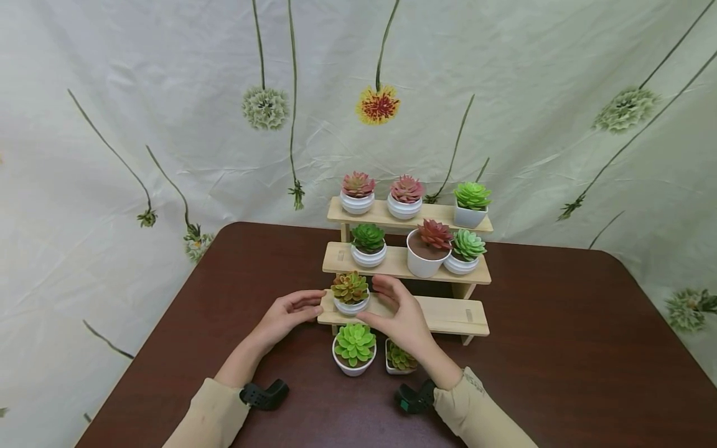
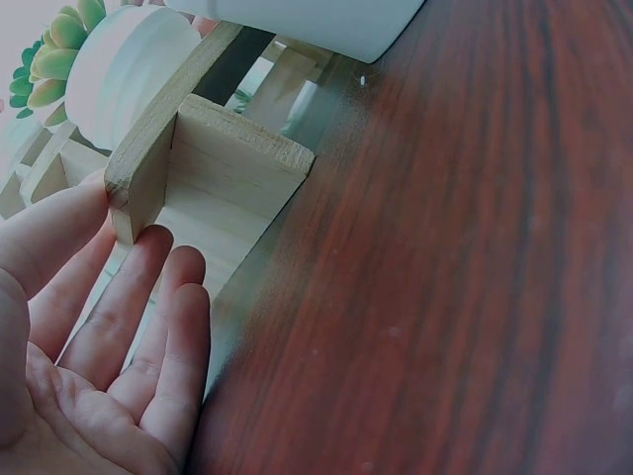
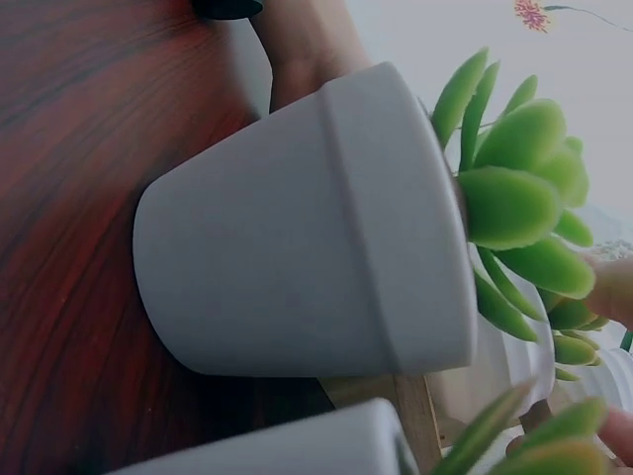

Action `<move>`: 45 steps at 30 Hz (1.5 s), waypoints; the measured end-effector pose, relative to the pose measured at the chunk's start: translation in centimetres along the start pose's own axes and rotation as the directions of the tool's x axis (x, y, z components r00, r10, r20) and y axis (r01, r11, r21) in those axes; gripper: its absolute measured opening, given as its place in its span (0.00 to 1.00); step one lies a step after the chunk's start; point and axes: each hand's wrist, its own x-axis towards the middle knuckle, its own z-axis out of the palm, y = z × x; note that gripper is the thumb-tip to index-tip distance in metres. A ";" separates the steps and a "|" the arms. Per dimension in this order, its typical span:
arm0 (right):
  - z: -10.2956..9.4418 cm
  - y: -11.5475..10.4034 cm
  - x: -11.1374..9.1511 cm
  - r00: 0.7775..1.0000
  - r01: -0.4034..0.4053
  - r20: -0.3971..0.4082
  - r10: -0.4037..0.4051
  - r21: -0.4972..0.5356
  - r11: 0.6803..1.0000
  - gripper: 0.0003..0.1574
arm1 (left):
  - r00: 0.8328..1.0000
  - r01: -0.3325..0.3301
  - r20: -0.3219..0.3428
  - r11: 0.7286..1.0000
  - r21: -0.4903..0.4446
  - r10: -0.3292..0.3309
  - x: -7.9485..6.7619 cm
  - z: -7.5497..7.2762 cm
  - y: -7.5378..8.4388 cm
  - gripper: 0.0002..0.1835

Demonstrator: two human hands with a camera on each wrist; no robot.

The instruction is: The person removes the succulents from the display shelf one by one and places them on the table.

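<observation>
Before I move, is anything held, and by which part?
The left grip touches the bottom shelf at its left end; a hold cannot be told. The right grip, beside that shelf's plant, seems empty.

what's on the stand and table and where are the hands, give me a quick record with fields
stand: three-tier wooden stand
top tier: pink succulent, second pink succulent, lime-green succulent
middle tier: dark green succulent, red succulent, pale green succulent
bottom tier: olive-brown succulent, left end
table: round-potted bright green succulent and square-potted succulent, before the stand
left hand: touching bottom tier's left end
right hand: beside the olive-brown succulent's white pot, contact unclear
</observation>
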 end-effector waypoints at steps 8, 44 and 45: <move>0.5 0.5 0.4 1.000 -0.001 0.021 0.001 -0.022 1.000 0.40 | 1.000 -0.009 0.011 1.000 -0.001 0.009 0.0 0.1 0.1 0.24; 1.3 0.9 1.0 0.997 -0.067 0.011 0.070 -0.179 0.982 0.42 | 1.000 0.003 -0.008 1.000 0.022 -0.003 -0.1 0.1 0.1 0.24; 1.3 0.7 0.9 0.997 -0.070 0.009 0.073 -0.160 0.985 0.41 | 1.000 0.000 -0.005 1.000 0.025 0.000 -0.1 0.1 0.1 0.24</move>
